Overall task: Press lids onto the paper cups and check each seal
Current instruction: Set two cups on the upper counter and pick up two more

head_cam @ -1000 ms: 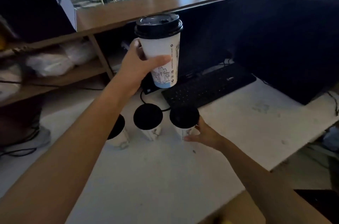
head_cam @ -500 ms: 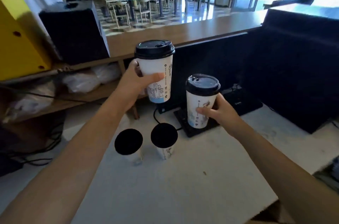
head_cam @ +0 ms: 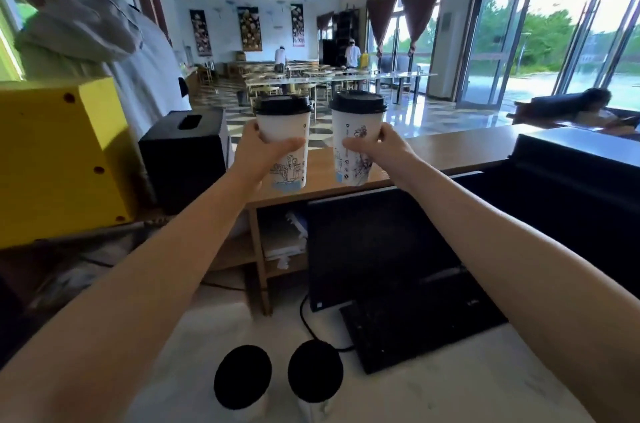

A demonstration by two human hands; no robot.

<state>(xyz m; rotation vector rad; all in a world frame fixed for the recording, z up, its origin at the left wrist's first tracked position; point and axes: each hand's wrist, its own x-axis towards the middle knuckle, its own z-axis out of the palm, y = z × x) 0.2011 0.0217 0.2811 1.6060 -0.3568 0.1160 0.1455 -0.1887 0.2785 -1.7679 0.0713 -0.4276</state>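
From the head camera: holding up two lidded paper cups side by side at arm's length, above the wooden counter (head_cam: pixel 450 152). Gripping the left cup (head_cam: pixel 284 159) with the left hand (head_cam: pixel 258 156), thumb wrapping across the front of the cup wall, fingers hiding behind it. Clamping the right cup (head_cam: pixel 356 152) with the right hand (head_cam: pixel 379 149), thumb lying on the near side, fingers curling round the far side. Keeping both cups upright and close together, not touching. Wearing a black lid (head_cam: pixel 282 105) on the left cup, sitting level on the rim; carrying a second black lid (head_cam: pixel 358 101) on the right cup, tilting very slightly. Showing a blue line drawing low on the left cup and a darker sketch on the right one.

Standing lower down on the white marble table (head_cam: pixel 450 398), near the bottom edge: two more cups, mostly seen as black round tops, the left table cup (head_cam: pixel 242 377) just beside the right table cup (head_cam: pixel 315 370). Lying to their right, a black keyboard (head_cam: pixel 415 332), with a dark monitor (head_cam: pixel 374 249) rising behind it and a cable running past the cups. Sitting at the far left, a yellow box (head_cam: pixel 59 159), and next to it a black box (head_cam: pixel 183 152) on the counter end
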